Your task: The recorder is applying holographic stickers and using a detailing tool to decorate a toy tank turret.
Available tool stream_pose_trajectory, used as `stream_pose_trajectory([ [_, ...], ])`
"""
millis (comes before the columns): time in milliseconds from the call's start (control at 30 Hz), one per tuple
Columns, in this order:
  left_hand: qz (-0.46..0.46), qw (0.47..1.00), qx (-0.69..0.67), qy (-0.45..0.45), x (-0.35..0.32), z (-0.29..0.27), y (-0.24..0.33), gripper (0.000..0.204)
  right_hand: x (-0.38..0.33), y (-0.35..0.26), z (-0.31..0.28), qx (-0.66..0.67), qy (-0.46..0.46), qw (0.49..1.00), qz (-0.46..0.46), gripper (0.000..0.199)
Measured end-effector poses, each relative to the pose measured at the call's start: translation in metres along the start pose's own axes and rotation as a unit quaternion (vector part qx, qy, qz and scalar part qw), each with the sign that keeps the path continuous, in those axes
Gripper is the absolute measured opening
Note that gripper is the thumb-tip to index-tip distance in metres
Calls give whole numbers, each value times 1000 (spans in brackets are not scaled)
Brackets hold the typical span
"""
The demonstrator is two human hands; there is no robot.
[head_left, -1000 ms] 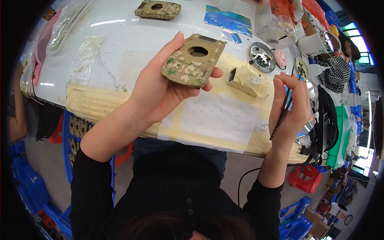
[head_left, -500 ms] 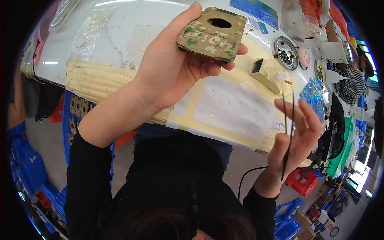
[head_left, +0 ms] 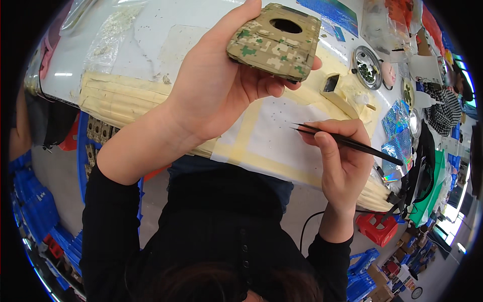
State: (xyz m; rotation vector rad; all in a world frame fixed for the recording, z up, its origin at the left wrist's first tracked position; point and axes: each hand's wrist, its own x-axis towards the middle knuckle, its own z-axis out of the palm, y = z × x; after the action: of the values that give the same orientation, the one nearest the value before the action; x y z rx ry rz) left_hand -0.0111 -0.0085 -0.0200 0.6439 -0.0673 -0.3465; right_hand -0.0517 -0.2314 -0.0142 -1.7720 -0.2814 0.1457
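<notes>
My left hand [head_left: 216, 75] is closed around a camouflage-patterned casing [head_left: 274, 45] with a dark oval hole in its upper face, held above the table. In my right hand [head_left: 347, 156] is a pair of black tweezers [head_left: 352, 143], pinched between thumb and fingers. Its slim tips point left over a white sheet [head_left: 251, 138] that carries several tiny specks. The two tips stand slightly apart; whether anything sits between them is too small to tell.
A yellow-taped block [head_left: 347, 95] with a dark opening stands right of the sheet. Beyond it are a round metal dish [head_left: 367, 68] of small dark green pieces and shiny blue film [head_left: 397, 126]. Similar casings [head_left: 95, 133] sit in a blue rack below the table's left edge.
My right hand has moved left over the sheet, and the tweezers have turned from upright to pointing left. My left hand with the casing has shifted slightly right and up.
</notes>
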Motion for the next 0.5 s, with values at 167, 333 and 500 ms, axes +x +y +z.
stream_pose_trajectory([
  [167, 4, 1000, 13, 10, -1, 1, -1, 55, 8, 1, 4, -20, -13, 1000, 4, 13],
  [333, 6, 1000, 20, 16, -1, 1, -2, 55, 12, 0, 10, -18, -4, 1000, 5, 12],
  [500, 9, 999, 26, 22, -2, 1, -2, 55, 17, -3, 9, -65, -46, 997, -22, 14],
])
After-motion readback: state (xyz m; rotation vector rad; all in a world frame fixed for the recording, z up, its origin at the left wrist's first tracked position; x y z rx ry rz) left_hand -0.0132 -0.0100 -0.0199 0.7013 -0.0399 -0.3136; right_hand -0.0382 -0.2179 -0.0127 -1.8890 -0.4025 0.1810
